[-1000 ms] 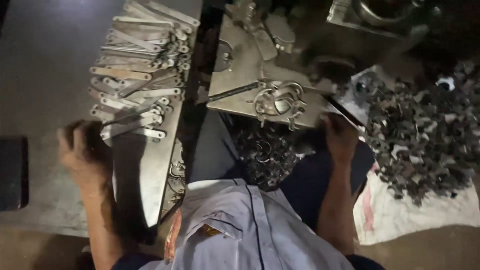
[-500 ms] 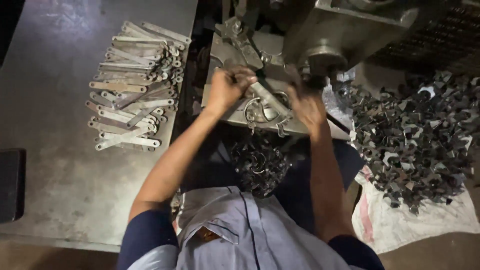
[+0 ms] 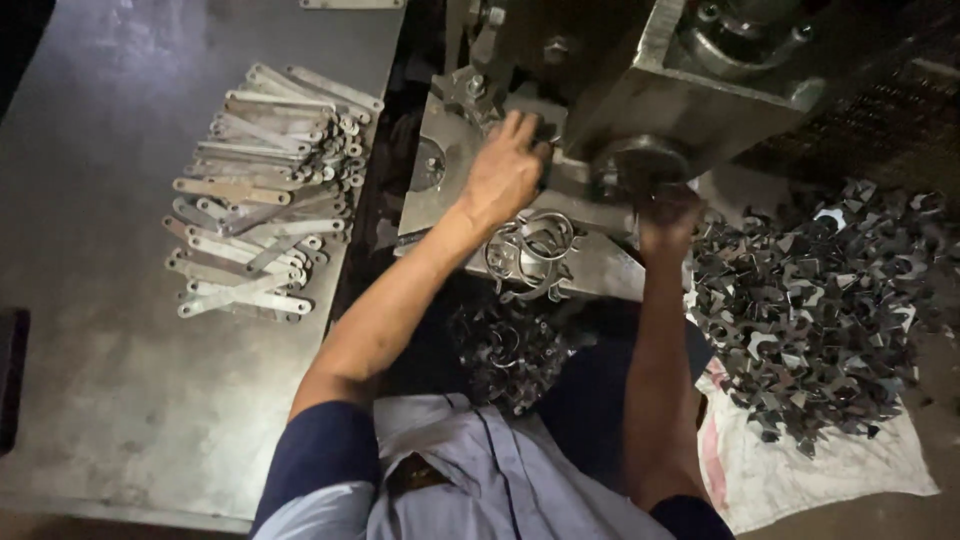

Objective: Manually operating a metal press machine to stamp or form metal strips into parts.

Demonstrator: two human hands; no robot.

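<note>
Steel fills most of what lies before me: the press machine (image 3: 700, 80) looms just beyond my fingers, its grey block overhanging the flat plate (image 3: 440, 190) under my left hand (image 3: 505, 175). That hand lies knuckles up against the block; its fingertips are hidden against the tooling, so I cannot tell whether they grip anything. My right hand (image 3: 668, 215) is curled up under the round part of the machine, and what it clasps is in shadow. One heap of dark punched scraps (image 3: 820, 310) lies right of my right hand on a white sack (image 3: 850, 465). Left of my left hand, well apart, a stack of flat metal strips (image 3: 265, 190), too many to count, rests on the table (image 3: 100, 400). Just below my left fingers sits a small tangle of ring-shaped pieces (image 3: 530, 255).
</note>
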